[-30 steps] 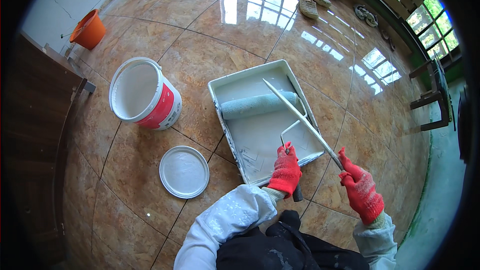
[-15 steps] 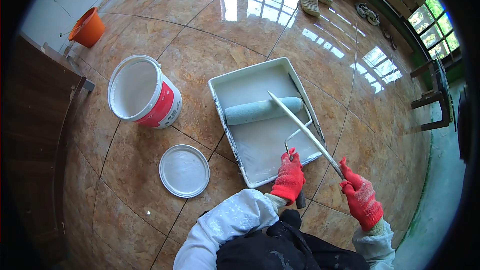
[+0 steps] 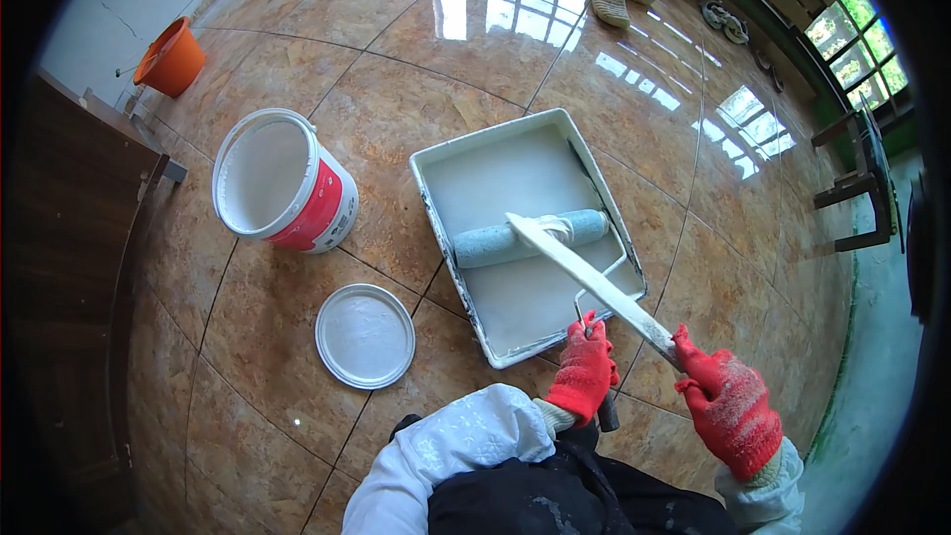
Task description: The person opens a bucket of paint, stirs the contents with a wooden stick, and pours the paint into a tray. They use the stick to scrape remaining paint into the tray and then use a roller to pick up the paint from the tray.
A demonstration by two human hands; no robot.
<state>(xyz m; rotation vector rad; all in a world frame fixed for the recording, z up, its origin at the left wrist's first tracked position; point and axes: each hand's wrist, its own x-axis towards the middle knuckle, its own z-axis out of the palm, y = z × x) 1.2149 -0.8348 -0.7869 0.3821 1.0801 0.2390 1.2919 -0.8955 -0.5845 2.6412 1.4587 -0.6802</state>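
My left hand, in a red glove, is closed round the handle of a paint roller. The roller's pale blue sleeve lies across a white paint tray that holds white paint. My right hand, also gloved in red, grips a flat wooden stick coated in white. The stick slants down to the left, and its tip is over the roller sleeve. A streak of thick white paint sits on the sleeve beside the tip.
Left of the tray stands a white paint bucket with a red label. Its round lid lies on the tiled floor. An orange bucket is at the far left, near dark furniture. Shoes and a dark frame line the right side.
The stick's tip has shifted left along the sleeve, with its flat face now showing. The roller has come slightly nearer. White paint now shows on the sleeve. My right hand has moved nearer and right.
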